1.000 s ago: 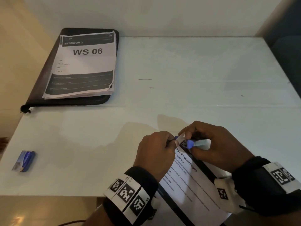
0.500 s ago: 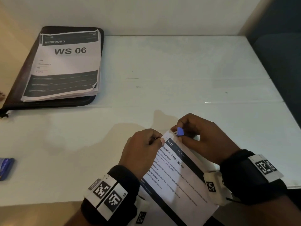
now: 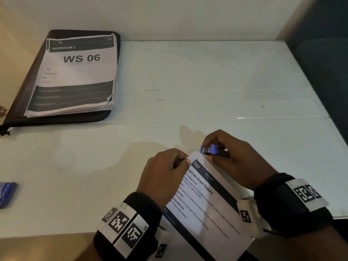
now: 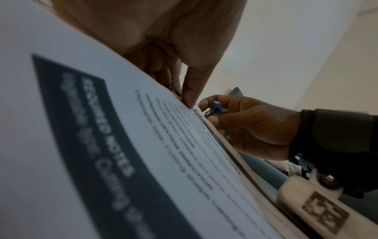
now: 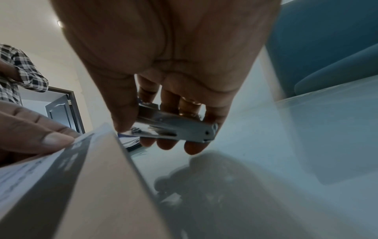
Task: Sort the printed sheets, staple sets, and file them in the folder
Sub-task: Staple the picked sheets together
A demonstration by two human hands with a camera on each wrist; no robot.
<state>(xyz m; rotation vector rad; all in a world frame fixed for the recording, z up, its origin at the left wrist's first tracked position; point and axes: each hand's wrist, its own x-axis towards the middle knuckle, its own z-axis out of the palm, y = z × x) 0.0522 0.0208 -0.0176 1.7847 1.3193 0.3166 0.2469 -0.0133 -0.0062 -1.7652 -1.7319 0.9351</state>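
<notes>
A set of printed sheets (image 3: 203, 200) headed "Organize Green Peppers" is held tilted over the table's near edge. My left hand (image 3: 165, 176) pinches the set's upper left corner, thumb on top (image 4: 190, 90). My right hand (image 3: 235, 159) grips a small blue and metal stapler (image 3: 210, 149), whose mouth sits at the top corner of the sheets. The right wrist view shows the stapler (image 5: 174, 127) from below, fingers curled round it. A black folder (image 3: 22, 102) lies at the far left, with a stack of sheets (image 3: 75, 76) titled "WS 06" on it.
A white table (image 3: 207, 81) stretches ahead. A small blue box (image 3: 6, 194) lies at its left edge. A dark teal seat (image 3: 323, 63) stands to the right. A person in a checked sleeve (image 5: 20, 69) stands by a doorway in the right wrist view.
The head view has shifted, so the folder sits further left. The sheets' corner has slid into the stapler's mouth, and both hands have stayed close together.
</notes>
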